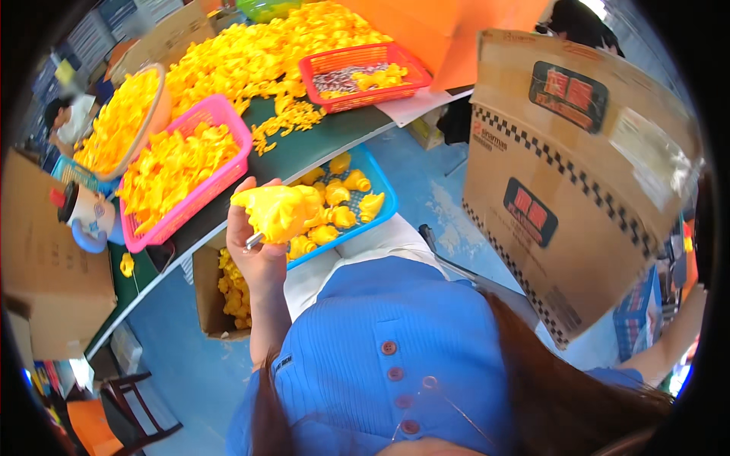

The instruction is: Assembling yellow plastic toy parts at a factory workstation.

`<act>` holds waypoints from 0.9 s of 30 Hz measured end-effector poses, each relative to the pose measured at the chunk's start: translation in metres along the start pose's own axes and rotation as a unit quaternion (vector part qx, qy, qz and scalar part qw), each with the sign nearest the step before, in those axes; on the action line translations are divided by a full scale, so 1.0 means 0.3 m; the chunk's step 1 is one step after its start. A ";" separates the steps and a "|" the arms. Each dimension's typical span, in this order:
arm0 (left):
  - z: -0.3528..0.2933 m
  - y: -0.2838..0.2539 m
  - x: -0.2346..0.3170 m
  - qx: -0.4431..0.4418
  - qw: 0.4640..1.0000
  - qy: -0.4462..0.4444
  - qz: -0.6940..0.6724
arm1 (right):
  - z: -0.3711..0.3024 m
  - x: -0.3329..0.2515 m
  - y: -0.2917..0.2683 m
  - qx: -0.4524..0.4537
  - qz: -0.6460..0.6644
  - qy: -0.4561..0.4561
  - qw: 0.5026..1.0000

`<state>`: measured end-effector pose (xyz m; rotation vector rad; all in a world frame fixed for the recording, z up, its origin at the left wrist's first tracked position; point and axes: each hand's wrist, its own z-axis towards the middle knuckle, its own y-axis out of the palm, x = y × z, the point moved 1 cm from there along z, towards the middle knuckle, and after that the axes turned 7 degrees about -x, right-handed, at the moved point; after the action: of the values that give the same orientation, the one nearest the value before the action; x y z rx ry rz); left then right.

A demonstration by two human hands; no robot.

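My left hand [258,262] is raised in front of my body, its fingers closed round a yellow plastic toy piece [277,209]. A short silver metal piece [254,241] sticks out below the toy by my fingers; whether it belongs to the toy I cannot tell. Just beyond that hand, a blue plastic basket [386,182] rests on my lap with several rounded yellow toy pieces [342,216] in it. My right arm [673,334] stretches out to the far right, past the big carton, and its hand is lost in the dark rim of the view.
A green-topped table [285,152] bears a large heap of yellow pieces [251,49], a pink basket [243,144], a red basket [365,99] and a cup [91,216]. Below it stands an open carton [205,289]. A large cardboard box [563,190] rises at the right.
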<state>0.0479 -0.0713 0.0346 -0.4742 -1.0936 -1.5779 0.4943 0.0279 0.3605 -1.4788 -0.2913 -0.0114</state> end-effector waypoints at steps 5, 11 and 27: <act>0.004 0.007 -0.039 -0.001 1.000 -0.012 -0.006 | -0.132 0.382 0.073 -0.074 0.002 0.093 0.993; 0.043 0.026 -0.095 -0.020 0.999 -0.037 -0.006 | -0.172 0.615 0.295 -0.093 -0.026 -0.004 0.995; 0.100 0.062 -0.167 -0.011 0.997 -0.069 0.026 | -0.277 0.569 0.525 0.010 0.166 0.034 0.986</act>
<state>0.0737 -0.0181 0.0180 -0.6301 -1.1599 -1.5308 0.7036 -0.0090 0.2354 -1.4877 0.0120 0.2086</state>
